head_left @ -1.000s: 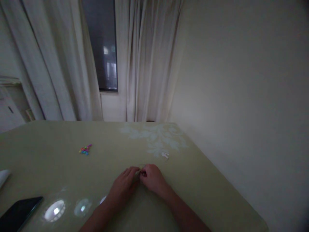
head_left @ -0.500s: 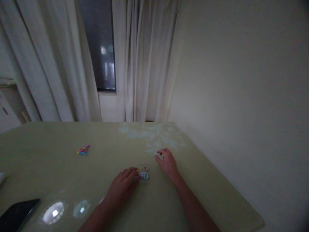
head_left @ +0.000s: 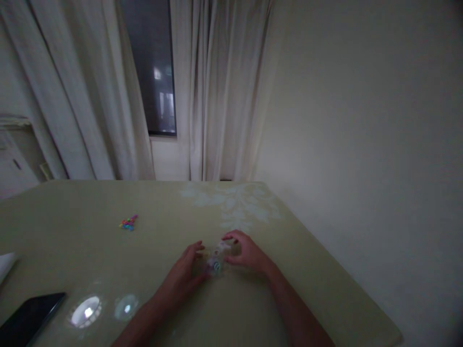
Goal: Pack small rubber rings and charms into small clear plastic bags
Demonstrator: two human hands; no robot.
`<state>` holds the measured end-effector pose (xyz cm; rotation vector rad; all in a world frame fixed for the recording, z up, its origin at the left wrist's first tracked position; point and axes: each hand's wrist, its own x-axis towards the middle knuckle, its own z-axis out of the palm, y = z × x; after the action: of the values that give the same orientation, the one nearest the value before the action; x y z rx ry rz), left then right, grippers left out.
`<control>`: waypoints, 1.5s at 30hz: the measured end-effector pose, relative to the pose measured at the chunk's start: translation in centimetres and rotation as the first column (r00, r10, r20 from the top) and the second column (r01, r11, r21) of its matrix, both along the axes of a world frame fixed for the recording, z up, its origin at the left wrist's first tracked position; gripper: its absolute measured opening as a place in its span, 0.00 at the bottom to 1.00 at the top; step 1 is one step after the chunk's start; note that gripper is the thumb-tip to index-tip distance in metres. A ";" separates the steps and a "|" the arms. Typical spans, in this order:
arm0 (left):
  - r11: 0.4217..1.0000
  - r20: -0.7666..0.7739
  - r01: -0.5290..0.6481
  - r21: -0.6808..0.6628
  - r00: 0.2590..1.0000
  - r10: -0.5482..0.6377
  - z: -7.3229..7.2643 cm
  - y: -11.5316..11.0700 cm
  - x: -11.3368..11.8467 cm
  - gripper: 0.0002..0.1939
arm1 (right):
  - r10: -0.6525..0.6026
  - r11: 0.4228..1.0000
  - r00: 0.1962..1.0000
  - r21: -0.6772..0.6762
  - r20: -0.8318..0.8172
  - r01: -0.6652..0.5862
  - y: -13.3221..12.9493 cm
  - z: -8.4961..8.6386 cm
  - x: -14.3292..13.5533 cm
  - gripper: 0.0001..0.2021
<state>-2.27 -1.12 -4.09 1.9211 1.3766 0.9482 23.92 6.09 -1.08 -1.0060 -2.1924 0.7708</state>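
A small clear plastic box (head_left: pixel 216 266) sits on the table between my two hands. Small pieces show through it, one of them a greenish ring; blur and clear walls hide the rest. My left hand (head_left: pixel 186 267) grips the box's left side, thumb at the near edge and fingers at the far one. At the upper right of the box, my right hand (head_left: pixel 248 251) curls thumb and fingers round a pale, see-through piece (head_left: pixel 224 248). Whether that piece belongs to the box I cannot tell.
A little heap of bright plastic pieces (head_left: pixel 129 222) lies farther back on the left. A dark flat device (head_left: pixel 31 315) rests at the near left, with a white object (head_left: pixel 5 264) behind it. The greenish table (head_left: pixel 162 202) meets a wall (head_left: pixel 343 168) on the right.
My right hand has moved left and nearer, from beyond the box to its right side. The left hand's fingers have spread wider round the box. The view has shifted slightly.
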 end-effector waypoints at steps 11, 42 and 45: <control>0.996 -0.055 0.076 0.038 0.996 -0.074 1.1 0.0 -0.4 0.27 | 0.205 0.979 0.978 -0.013 0.044 -0.204 -2.0 -0.1 -2.3 0.29; 0.966 -0.368 0.088 0.244 0.930 0.009 1.3 0.1 -0.9 0.21 | 0.107 0.967 0.964 0.201 0.243 -0.158 -3.5 0.0 -4.4 0.21; 0.953 -0.361 0.083 0.291 0.932 0.029 1.2 0.1 -0.8 0.15 | 0.046 0.966 0.962 0.235 0.268 -0.112 -3.3 -0.1 -4.6 0.18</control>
<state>-3.08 -0.98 -2.88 2.4384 1.4660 0.8590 19.28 2.82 -1.13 -0.9383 -2.4930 0.3994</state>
